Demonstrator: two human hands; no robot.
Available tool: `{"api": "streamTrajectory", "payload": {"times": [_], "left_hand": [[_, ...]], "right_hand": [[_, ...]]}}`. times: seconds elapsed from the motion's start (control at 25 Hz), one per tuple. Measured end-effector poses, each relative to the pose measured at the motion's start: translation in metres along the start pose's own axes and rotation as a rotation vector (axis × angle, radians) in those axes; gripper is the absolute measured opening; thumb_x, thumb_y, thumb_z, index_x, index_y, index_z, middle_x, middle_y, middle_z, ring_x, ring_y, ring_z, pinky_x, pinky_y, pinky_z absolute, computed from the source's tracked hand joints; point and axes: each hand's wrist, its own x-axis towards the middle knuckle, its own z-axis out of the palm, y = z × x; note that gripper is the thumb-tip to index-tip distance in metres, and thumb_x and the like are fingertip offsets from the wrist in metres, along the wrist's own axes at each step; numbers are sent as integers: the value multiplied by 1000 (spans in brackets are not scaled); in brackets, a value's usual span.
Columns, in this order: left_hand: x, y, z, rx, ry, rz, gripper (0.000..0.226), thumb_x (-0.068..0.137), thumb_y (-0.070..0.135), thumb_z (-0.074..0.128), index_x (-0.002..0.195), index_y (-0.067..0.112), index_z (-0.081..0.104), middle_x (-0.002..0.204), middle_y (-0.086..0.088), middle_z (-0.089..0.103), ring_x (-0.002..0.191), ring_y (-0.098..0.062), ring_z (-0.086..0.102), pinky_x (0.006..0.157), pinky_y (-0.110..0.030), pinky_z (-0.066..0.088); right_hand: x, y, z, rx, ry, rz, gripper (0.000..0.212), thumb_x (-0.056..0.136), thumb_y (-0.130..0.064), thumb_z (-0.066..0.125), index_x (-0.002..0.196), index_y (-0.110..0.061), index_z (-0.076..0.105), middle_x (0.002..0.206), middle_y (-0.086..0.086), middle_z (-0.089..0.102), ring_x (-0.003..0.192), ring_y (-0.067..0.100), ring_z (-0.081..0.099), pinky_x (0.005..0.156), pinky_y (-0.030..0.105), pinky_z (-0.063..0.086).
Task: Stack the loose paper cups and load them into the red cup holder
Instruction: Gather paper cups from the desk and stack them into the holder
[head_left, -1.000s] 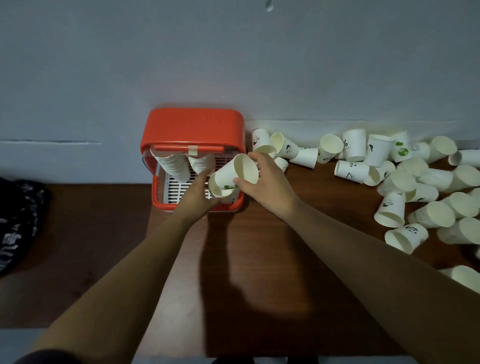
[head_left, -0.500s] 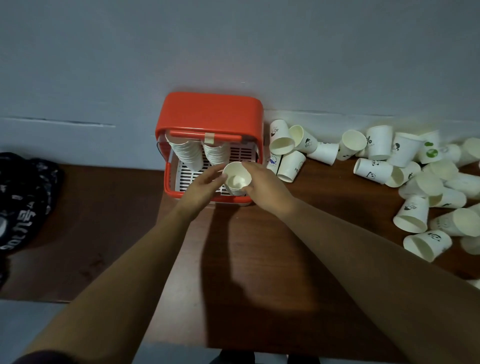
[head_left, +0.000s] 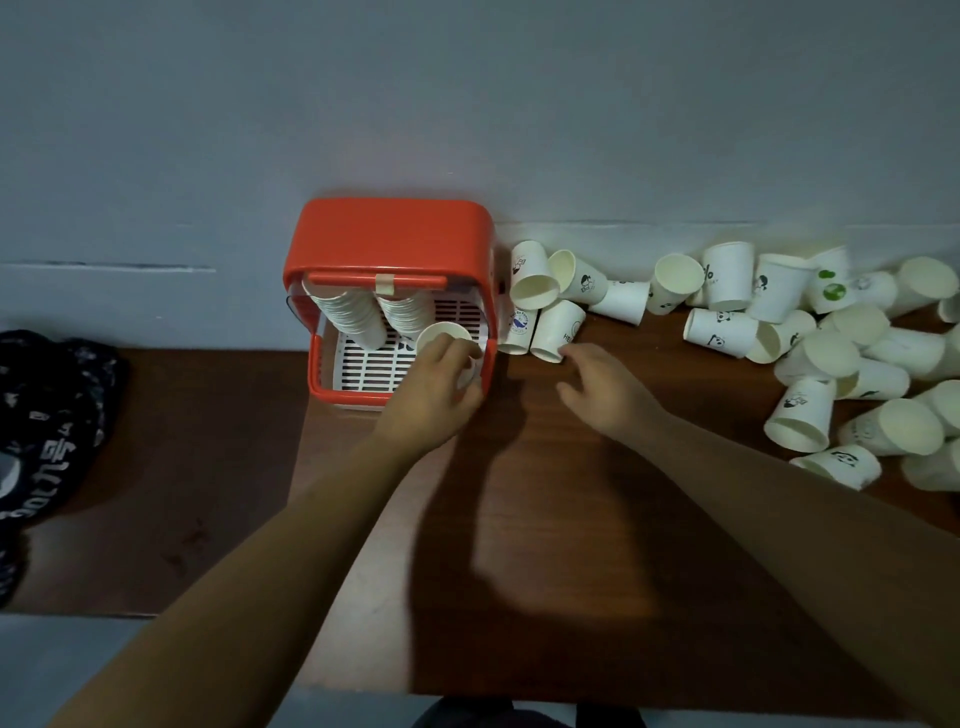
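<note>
Fingers (head_left: 451, 347) on the left hand (head_left: 436, 389) are curling round a white paper cup (head_left: 441, 332), thumb on one side and the rest wrapping over the rim. The open mouth is facing up toward the camera. That cup is sitting at the right end of the red cup holder (head_left: 389, 234), over the white slotted floor (head_left: 371, 364) and right up against the holder's right wall. I can't tell if more cups are nested under it, since the hand is covering the body.

Two stacks are already hanging inside the holder: one stack (head_left: 350, 317) on the left and a second stack (head_left: 410, 312) in the middle, both leaning down from under the red lid.

The right hand (head_left: 605, 389) is holding nothing. Its fingers (head_left: 576, 356) are lying loose and slightly apart over the brown table (head_left: 545, 545), pointing toward the nearest cup (head_left: 558, 332). That one is lying tipped over just beside the holder, next to another cup with a blue logo (head_left: 519, 325). I can't tell if the fingertips are touching it, or the table.

The loose cups (head_left: 831, 353) are sprawling all along the right side by the grey wall (head_left: 467, 104), some upside down, some on their sides, a few with little panda prints. Some dark printed fabric (head_left: 41, 415) is bunching up at the far left edge.
</note>
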Motion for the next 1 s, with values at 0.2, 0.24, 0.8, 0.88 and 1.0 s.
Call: {"api": "streamTrajectory", "payload": {"times": [0.2, 0.24, 0.8, 0.88, 1.0], "left_hand": [[60, 45, 44, 18, -89, -5, 30, 85, 14, 64, 113, 5, 61, 108, -13, 55, 102, -30, 54, 87, -33, 42], [76, 51, 51, 17, -64, -54, 32, 84, 14, 65, 114, 4, 60, 111, -15, 54, 105, -33, 53, 90, -36, 44], [170, 35, 113, 219, -251, -440, 51, 96, 48, 52, 143, 31, 44, 137, -21, 29, 118, -46, 42, 104, -51, 39], [163, 36, 116, 217, -178, -425, 45, 94, 46, 56, 135, 29, 50, 132, -19, 31, 115, -45, 42, 97, -52, 43], [148, 39, 122, 235, -60, -376, 36, 95, 40, 57, 128, 25, 55, 127, -22, 36, 111, -45, 43, 92, -54, 46]], "right_hand": [[-1, 83, -46, -112, 112, 114, 51, 90, -20, 63, 136, -3, 48, 133, 15, 50, 122, 28, 50, 103, 35, 38], [3, 95, -54, -131, 139, 143, 51, 88, -20, 63, 134, -2, 49, 129, 17, 50, 120, 30, 50, 101, 38, 39], [11, 184, -60, -61, 259, 472, 51, 89, -26, 66, 129, -2, 48, 132, 17, 44, 122, 28, 44, 97, 36, 41], [13, 183, -62, -58, 293, 440, 47, 87, -24, 67, 126, -3, 53, 124, 15, 50, 115, 27, 48, 94, 35, 43], [18, 184, -61, -209, 349, 352, 45, 81, -26, 69, 120, -7, 57, 114, 12, 56, 106, 28, 53, 92, 39, 43]]}}
